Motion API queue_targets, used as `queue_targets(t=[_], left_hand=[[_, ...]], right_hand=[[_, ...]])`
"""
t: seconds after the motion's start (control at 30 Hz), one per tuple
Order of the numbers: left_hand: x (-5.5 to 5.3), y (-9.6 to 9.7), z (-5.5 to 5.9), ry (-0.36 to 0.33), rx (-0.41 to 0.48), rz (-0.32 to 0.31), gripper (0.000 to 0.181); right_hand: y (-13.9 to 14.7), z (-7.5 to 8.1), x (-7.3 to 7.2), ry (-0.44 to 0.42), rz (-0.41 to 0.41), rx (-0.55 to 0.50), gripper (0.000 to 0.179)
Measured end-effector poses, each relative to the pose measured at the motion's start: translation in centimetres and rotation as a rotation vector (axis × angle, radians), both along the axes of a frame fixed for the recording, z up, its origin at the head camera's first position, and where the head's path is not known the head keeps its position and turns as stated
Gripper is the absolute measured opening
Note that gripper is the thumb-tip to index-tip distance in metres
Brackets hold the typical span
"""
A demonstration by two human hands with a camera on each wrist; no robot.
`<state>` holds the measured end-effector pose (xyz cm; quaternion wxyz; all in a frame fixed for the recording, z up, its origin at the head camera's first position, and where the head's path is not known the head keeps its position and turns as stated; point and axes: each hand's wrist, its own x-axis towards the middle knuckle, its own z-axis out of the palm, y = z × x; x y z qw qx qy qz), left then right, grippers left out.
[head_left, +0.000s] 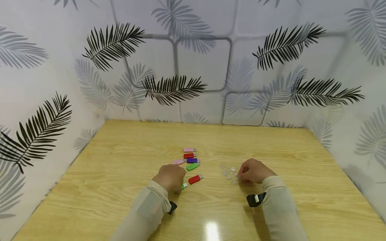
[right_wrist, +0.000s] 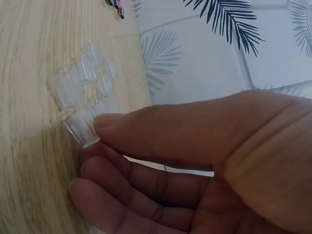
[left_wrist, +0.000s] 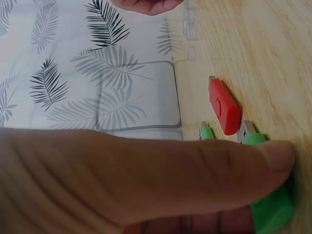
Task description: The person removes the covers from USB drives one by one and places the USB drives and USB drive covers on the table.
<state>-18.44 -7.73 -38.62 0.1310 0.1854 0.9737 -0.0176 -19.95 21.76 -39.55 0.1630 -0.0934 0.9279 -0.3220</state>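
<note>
My left hand (head_left: 170, 177) pinches a green USB flash drive (left_wrist: 273, 212) between thumb and fingers, low over the wooden table. Its bare metal plug (head_left: 185, 185) points right. Close by on the table lies a red USB flash drive (head_left: 194, 179), its plug uncovered too. To the right, my right hand (head_left: 254, 171) holds a small clear plastic cap (right_wrist: 82, 127) between thumb and forefinger, the other fingers curled loosely below. Several more clear caps (right_wrist: 67, 87) lie scattered just beyond those fingertips.
Beyond my left hand lie more USB drives: a green one (head_left: 192, 166), a purple one (head_left: 193, 160), a red one (head_left: 189, 155) and two pink ones (head_left: 188, 150). A leaf-patterned curtain (head_left: 202, 107) borders the wooden table (head_left: 135, 140) at its back and sides.
</note>
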Motion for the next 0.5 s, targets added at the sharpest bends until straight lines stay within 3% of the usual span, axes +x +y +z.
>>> queue_targets(t=[0.5], left_hand=[[-0.05,-0.21,0.52,-0.039,-0.017,0.018,0.025]], right_hand=[[-0.12,-0.15,-0.07,-0.005,0.015,-0.002,0.004]])
